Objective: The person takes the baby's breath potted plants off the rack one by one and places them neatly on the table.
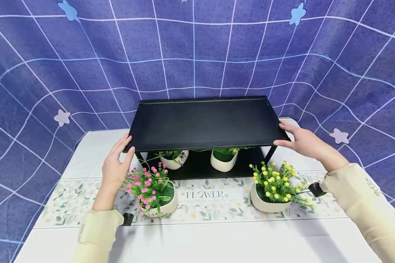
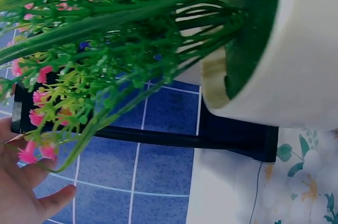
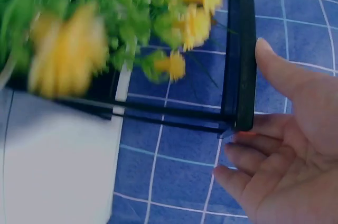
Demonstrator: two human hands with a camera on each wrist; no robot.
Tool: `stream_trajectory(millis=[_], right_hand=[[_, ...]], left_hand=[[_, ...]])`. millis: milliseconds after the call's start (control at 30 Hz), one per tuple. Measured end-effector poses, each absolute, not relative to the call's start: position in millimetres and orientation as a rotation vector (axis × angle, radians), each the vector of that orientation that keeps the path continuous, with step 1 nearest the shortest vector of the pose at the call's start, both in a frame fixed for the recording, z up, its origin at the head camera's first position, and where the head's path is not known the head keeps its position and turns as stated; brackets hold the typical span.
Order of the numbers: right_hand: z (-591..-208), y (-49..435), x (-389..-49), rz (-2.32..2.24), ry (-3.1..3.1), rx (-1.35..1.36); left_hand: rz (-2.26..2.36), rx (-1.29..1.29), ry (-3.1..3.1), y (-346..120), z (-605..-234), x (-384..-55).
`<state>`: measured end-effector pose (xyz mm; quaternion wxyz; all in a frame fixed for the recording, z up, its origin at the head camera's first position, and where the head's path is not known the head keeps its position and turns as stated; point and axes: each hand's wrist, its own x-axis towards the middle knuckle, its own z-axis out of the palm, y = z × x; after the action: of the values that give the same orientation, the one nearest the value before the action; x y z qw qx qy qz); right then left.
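Observation:
A black two-tier shelf (image 1: 204,122) stands against the backdrop. My left hand (image 1: 116,166) touches the left end of its top board, fingers along the side edge and thumb at the front corner. At the opposite end, the fingertips of my right hand (image 1: 304,142) lie at the side edge, with the thumb by the front corner; the right wrist view shows these fingers fairly straight. Below my left hand is a white pot of pink flowers (image 1: 148,186), partly covering the left wrist view. A white pot of yellow flowers (image 1: 274,186) sits below my right hand.
Under the top board, two more white pots, one with blue flowers (image 1: 174,159) and one with yellow flowers (image 1: 224,160), stand on the lower tier (image 1: 197,170). A floral "FLOWER" runner (image 1: 210,204) crosses the white table (image 1: 197,241). Behind hangs a blue gridded cloth (image 1: 197,47).

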<state>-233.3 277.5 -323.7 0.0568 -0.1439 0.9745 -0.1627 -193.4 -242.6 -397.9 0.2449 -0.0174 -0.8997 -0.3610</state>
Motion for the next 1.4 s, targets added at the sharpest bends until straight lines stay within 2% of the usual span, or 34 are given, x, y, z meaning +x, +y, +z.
stream_trajectory(millis=[433,700,933,1133,1400], right_hand=[[-323.7,279.2,-238.5,-0.505,2.978,-0.536],[-332.3,292.0,-242.3,-0.595,3.01,-0.605],[-343.1,306.2,-247.4,-0.858,2.9,-0.699],[-354.4,312.7,-251.3,-1.174,2.759,-0.806],[-363.8,321.3,-254.7,-1.363,2.62,-0.763]], left_hand=[[-1.249,-0.095,-2.505,-250.4,-374.8,-179.0],[-1.238,-0.093,-2.485,-237.5,-351.0,-156.6],[-1.127,-0.153,-2.404,-219.8,-330.2,-130.2],[-1.183,-0.377,-2.203,-188.3,-316.3,-106.8],[-1.286,-0.658,-2.215,-140.4,-314.4,-82.0]])
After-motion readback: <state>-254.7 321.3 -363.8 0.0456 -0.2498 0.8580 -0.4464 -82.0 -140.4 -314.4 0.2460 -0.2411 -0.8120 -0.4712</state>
